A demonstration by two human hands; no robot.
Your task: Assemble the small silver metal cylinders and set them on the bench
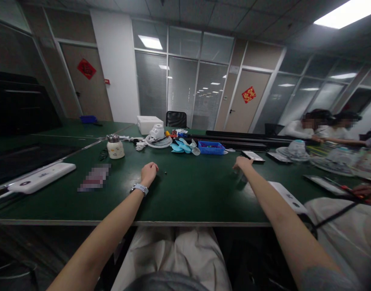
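My left hand point(149, 173), with a watch point(139, 188) on its wrist, rests curled closed on the green table point(185, 198); whatever its fingers hold, if anything, is hidden. A tiny dark round piece point(165, 173) lies just right of it. Further right, my right hand point(243, 163) is closed from above around a clear, see-through cup point(241, 178) close to the tabletop. The cup is blurred and its upper part is covered by my fingers. Behind the right hand lies a white flat device point(253, 156).
Across the back are a white fan point(158, 135), light-blue fan blades point(182, 146), a blue tray point(211, 148) with small parts and a white box point(149, 124). Left stand a cream jar point(116, 148) and a white power bank-like case point(41, 178). Other people point(309, 127) sit at right.
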